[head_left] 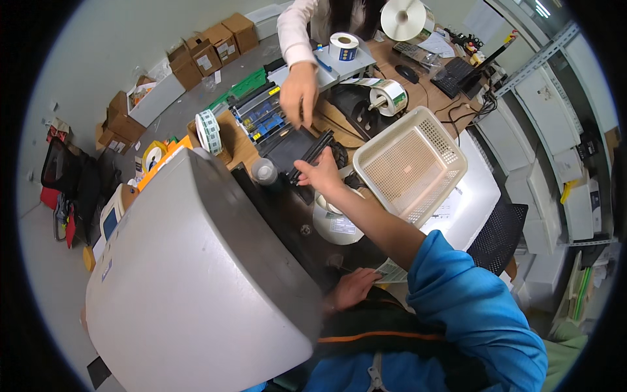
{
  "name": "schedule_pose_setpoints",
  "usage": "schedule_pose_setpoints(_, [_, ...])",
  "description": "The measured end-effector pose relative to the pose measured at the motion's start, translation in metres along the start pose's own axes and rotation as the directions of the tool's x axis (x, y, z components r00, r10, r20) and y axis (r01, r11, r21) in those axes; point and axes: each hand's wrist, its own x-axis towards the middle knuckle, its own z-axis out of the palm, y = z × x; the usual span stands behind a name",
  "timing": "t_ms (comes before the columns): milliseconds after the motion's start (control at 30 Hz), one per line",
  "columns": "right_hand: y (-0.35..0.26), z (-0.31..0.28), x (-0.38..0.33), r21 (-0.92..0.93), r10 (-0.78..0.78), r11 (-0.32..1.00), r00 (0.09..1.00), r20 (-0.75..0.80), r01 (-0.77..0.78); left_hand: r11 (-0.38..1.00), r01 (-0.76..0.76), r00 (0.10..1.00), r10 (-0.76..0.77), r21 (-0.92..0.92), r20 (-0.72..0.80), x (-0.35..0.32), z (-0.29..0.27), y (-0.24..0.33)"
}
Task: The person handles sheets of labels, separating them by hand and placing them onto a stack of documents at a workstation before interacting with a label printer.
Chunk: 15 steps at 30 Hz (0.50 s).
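Observation:
My right hand (322, 171) reaches forward over the table, closed on the end of a long black ridged bar (315, 151) that lies along a flat black piece (287, 149). Close to my body, my left hand (353, 289) has its fingers at the edge of a printed paper sheet (392, 272) and seems to pinch it; its thumb is hidden. Between my hands lies a white disc-shaped roll (336, 222). A small clear round container (264, 171) stands left of the bar. From across the table, another person's hand (300, 95) hangs over the black piece.
A large grey-white machine cover (196, 274) blocks the left side. The cream perforated basket (418, 163) stands at right. Beyond are label rolls (390, 98), a green-and-white tape roll (208, 132), blue-yellow parts (261, 114), a keyboard (454, 77) and loose cables. Cardboard boxes (206, 57) line the wall.

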Motion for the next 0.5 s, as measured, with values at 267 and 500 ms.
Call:
schedule_pose_setpoints(267, [-0.004, -0.001, 0.002, -0.026, 0.035, 0.999, 0.999, -0.037, -0.036, 0.999, -0.034, 0.999, 0.034, 0.008, -0.029, 0.002, -0.005, 0.006])
schedule_pose_setpoints(500, [-0.017, -0.007, -0.020, -0.133, 0.264, 0.954, 0.964, -0.043, -0.267, 1.000, -0.017, 1.000, 0.017, 0.000, -0.012, 0.001, -0.005, 0.008])
